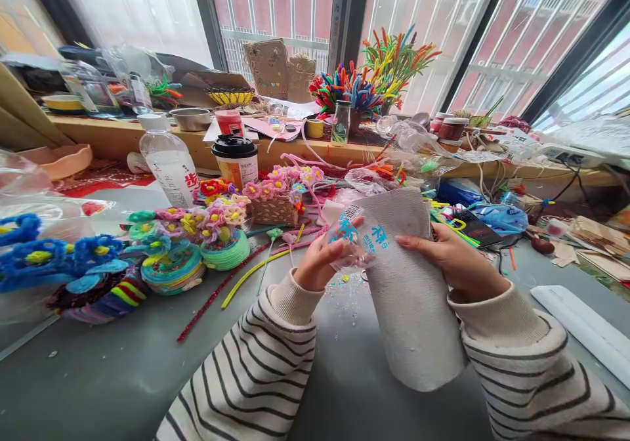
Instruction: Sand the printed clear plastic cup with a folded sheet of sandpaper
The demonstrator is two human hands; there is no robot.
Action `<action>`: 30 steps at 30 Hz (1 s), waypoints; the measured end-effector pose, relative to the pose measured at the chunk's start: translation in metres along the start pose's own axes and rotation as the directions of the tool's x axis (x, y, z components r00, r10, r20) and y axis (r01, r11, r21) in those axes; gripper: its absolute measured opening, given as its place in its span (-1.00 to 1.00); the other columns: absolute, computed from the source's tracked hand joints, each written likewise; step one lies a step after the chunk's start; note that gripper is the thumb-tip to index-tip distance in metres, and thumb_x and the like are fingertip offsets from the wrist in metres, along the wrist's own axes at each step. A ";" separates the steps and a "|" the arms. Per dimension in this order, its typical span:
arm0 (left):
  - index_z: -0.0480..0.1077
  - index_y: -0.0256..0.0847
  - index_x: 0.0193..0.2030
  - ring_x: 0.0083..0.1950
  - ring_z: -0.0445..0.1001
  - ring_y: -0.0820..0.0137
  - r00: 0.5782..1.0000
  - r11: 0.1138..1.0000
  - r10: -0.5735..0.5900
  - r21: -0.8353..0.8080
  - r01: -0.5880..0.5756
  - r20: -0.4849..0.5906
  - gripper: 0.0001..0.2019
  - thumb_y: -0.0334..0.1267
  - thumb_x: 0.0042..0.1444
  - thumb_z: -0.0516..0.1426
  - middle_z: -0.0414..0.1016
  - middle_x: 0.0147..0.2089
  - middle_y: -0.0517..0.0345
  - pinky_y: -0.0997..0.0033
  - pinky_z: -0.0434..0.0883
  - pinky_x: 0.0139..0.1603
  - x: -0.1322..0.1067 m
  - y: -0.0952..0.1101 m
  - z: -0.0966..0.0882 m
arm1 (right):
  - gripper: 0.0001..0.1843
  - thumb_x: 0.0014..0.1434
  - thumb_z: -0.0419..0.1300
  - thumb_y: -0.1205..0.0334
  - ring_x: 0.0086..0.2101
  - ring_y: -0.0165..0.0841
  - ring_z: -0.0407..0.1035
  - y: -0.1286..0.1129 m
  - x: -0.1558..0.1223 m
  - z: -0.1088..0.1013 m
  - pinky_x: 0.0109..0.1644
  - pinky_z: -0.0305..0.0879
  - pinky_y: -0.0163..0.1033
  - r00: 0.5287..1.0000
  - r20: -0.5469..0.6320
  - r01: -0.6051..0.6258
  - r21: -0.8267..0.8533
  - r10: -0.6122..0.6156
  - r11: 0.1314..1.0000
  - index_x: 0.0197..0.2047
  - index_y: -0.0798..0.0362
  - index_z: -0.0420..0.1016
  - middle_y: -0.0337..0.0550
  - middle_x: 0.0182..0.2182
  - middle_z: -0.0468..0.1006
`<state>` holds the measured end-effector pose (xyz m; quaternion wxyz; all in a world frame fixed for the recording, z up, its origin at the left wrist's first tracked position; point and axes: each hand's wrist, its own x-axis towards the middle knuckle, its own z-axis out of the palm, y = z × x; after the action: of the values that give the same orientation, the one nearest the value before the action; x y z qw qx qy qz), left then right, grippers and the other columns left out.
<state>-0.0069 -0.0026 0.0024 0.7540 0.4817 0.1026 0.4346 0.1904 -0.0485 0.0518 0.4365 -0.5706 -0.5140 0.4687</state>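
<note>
A white paper towel roll [408, 296] in clear plastic wrap with blue print is held upright over the grey table [123, 375]. My left hand [322, 264] pinches the loose plastic wrap at the roll's upper left side, fingers closed on it. My right hand [455, 260] grips the roll's right side, with its fingers laid across the front. Both arms wear striped sleeves.
Pipe-cleaner flower baskets [216, 237] and blue flowers [54, 257] crowd the left. A plastic bottle [170, 165] and a lidded cup [236, 159] stand behind them. Loose pipe cleaners [246, 273] lie near my left hand. A cluttered wooden sill [118, 132] runs along the window. A white strip [585, 329] lies at right.
</note>
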 end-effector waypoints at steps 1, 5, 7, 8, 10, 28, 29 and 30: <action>0.40 -0.14 -0.05 -0.38 0.52 0.20 1.000 1.000 0.004 0.002 -0.004 0.000 -0.39 0.08 -0.29 0.24 0.54 -0.45 0.05 0.10 0.40 -0.21 0.000 0.000 0.000 | -0.57 -0.16 0.29 0.05 -0.42 -0.33 0.45 0.001 0.001 0.001 -0.40 0.39 -0.26 1.000 -0.005 0.014 -0.020 -0.014 1.000 -0.21 0.09 0.47 -0.11 -0.33 0.57; 0.40 -0.17 -0.08 -0.31 0.52 0.16 0.998 1.000 0.007 0.008 -0.006 -0.061 -0.41 0.11 -0.26 0.22 0.52 -0.37 0.03 0.05 0.38 -0.16 0.001 -0.002 0.000 | -0.59 -0.14 0.27 0.01 -0.44 -0.30 0.44 0.006 0.006 0.005 -0.42 0.39 -0.23 0.996 -0.024 0.081 -0.112 -0.084 0.990 -0.27 0.13 0.48 -0.11 -0.40 0.57; 0.41 -0.16 -0.12 -0.29 0.52 0.18 0.995 1.000 -0.010 -0.011 0.009 -0.098 -0.44 0.07 -0.29 0.25 0.51 -0.29 0.03 0.08 0.39 -0.17 0.001 -0.002 0.002 | -0.63 -0.10 0.24 0.01 -0.44 -0.28 0.44 0.007 0.007 0.005 -0.42 0.40 -0.20 0.990 -0.039 0.125 -0.167 -0.133 0.978 -0.30 0.13 0.49 -0.12 -0.43 0.57; 0.41 -0.17 -0.14 -0.26 0.51 0.18 0.993 1.000 -0.013 -0.021 0.010 -0.117 -0.45 0.04 -0.31 0.27 0.50 -0.24 0.02 0.09 0.39 -0.16 0.002 -0.002 0.002 | -0.64 -0.08 0.22 0.02 -0.41 -0.26 0.45 0.006 0.006 0.004 -0.38 0.41 -0.18 0.985 -0.051 0.153 -0.198 -0.167 0.968 -0.29 0.12 0.49 -0.12 -0.41 0.57; 0.39 -0.19 -0.17 -0.14 0.49 0.17 0.982 0.999 0.021 -0.031 -0.027 -0.190 -0.46 -0.02 -0.35 0.31 0.45 -0.14 0.00 0.11 0.37 -0.07 0.003 -0.002 0.003 | -0.69 -0.03 0.19 0.11 -0.26 -0.22 0.44 0.000 0.002 0.000 -0.20 0.40 -0.12 0.967 -0.086 0.212 -0.248 -0.240 0.945 -0.21 0.06 0.49 -0.15 -0.28 0.57; 0.12 -0.21 -0.10 -0.09 0.39 0.24 0.823 0.815 0.409 0.563 -0.136 -0.394 -0.30 -0.16 -0.41 0.34 0.31 -0.10 -0.04 0.09 0.34 -0.05 0.008 -0.004 -0.015 | -0.34 -0.01 -0.10 0.63 0.08 -0.36 0.21 0.008 -0.013 0.025 0.14 0.21 -0.16 0.576 0.191 0.599 -0.760 -0.795 0.251 0.11 -0.10 0.26 -0.26 0.13 0.27; 0.13 -0.21 -0.09 -0.09 0.39 0.23 0.824 0.806 0.416 0.575 -0.138 -0.385 -0.29 -0.15 -0.41 0.34 0.30 -0.08 -0.05 0.10 0.36 -0.07 0.009 -0.005 -0.016 | -0.34 0.00 -0.10 0.62 0.08 -0.36 0.21 0.008 -0.014 0.026 0.13 0.22 -0.16 0.567 0.209 0.610 -0.756 -0.797 0.235 0.11 -0.10 0.25 -0.25 0.12 0.27; 0.14 -0.21 -0.09 -0.09 0.39 0.22 0.821 0.797 0.426 0.587 -0.141 -0.380 -0.29 -0.13 -0.42 0.34 0.30 -0.07 -0.06 0.10 0.36 -0.08 0.009 -0.005 -0.016 | -0.34 0.01 -0.10 0.62 0.08 -0.36 0.22 0.008 -0.015 0.026 0.12 0.24 -0.16 0.557 0.226 0.619 -0.755 -0.799 0.218 0.12 -0.10 0.24 -0.25 0.12 0.28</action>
<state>-0.0080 0.0138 -0.0075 0.4605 0.5542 0.3325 0.6085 0.1654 -0.0641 0.0400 0.3640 -0.4409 -0.8121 -0.1168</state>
